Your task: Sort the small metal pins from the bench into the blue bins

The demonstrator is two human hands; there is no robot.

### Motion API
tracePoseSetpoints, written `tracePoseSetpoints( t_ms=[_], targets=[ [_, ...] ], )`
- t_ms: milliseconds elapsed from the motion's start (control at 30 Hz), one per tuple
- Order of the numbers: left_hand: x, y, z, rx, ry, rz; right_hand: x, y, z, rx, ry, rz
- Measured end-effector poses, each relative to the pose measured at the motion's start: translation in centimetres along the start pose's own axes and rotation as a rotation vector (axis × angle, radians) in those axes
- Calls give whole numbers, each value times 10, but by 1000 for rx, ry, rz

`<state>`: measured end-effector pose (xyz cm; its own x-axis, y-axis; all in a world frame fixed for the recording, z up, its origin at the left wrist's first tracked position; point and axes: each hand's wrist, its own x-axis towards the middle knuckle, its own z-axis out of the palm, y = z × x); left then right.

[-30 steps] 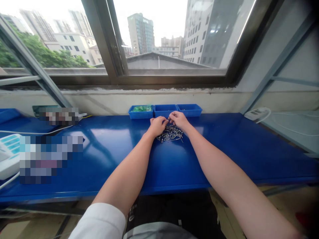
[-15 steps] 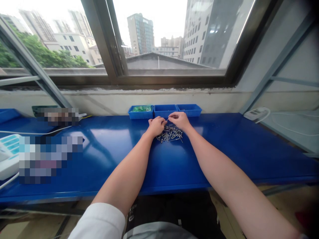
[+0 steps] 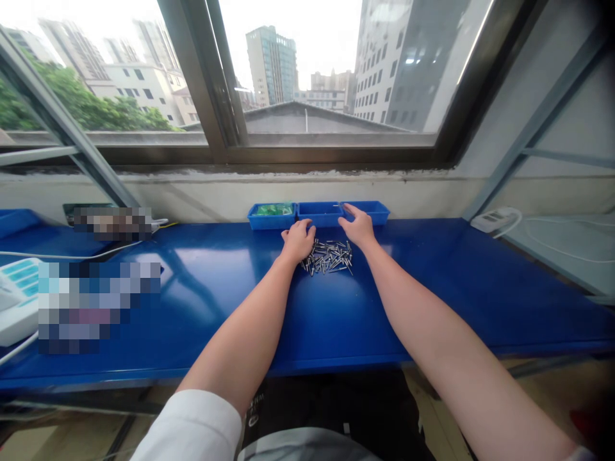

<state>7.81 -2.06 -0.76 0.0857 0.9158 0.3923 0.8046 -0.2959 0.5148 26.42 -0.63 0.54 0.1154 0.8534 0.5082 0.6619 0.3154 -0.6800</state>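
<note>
Small metal pins or rivets [image 3: 330,257] lie in a loose pile on the blue table. At the pile's upper left edge is my left hand [image 3: 300,241], palm down, fingers slightly apart, with nothing visible in it. My right hand [image 3: 358,226] is above and right of the pile, at the front of the blue bins, its thumb and forefinger spread. Just left of its fingertips, a thin light piece [image 3: 337,205] shows over the middle bin [image 3: 319,219]; contact with the fingers is not visible. The right bin [image 3: 382,216] is partly behind this hand.
The left bin [image 3: 271,222] holds green-tinted bags. A white device [image 3: 16,301] and blurred items are on the left of the table [image 3: 202,320]. A power strip [image 3: 492,219] with a cable lies at the right, by a metal frame. A window rises behind.
My right hand has moved away from my left, up and right to the bins, and its fingers have parted. My left hand has shifted slightly left and its pinch has loosened.
</note>
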Motion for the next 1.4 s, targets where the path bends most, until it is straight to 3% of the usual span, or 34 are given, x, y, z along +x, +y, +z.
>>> tracePoseSetpoints(
  t_ms=[133,233,300,467,600,733,900,1200,1400],
  targets=[
    [2,-5,2,14,-18,-49,3,10,-2,-228,-46,179],
    [2,-6,3,20,-47,-65,2,16,0,-274,-140,206],
    [2,-7,3,29,-63,-66,1,17,1,-265,-139,182],
    [3,-6,2,56,-125,-39,1,14,0,-200,33,41],
    [4,-7,3,68,-144,-14,-1,8,-3,-110,-118,34],
    [4,-9,4,78,-150,0,-4,5,-3,-148,-299,92],
    [3,-9,3,85,-160,-5,-6,3,0,-221,-460,40],
    [1,-5,0,82,-166,-5,-11,-5,10,-299,-531,13],
    [-3,-3,-2,-13,-116,151,-11,-8,13,-239,-481,-131]
  ],
)
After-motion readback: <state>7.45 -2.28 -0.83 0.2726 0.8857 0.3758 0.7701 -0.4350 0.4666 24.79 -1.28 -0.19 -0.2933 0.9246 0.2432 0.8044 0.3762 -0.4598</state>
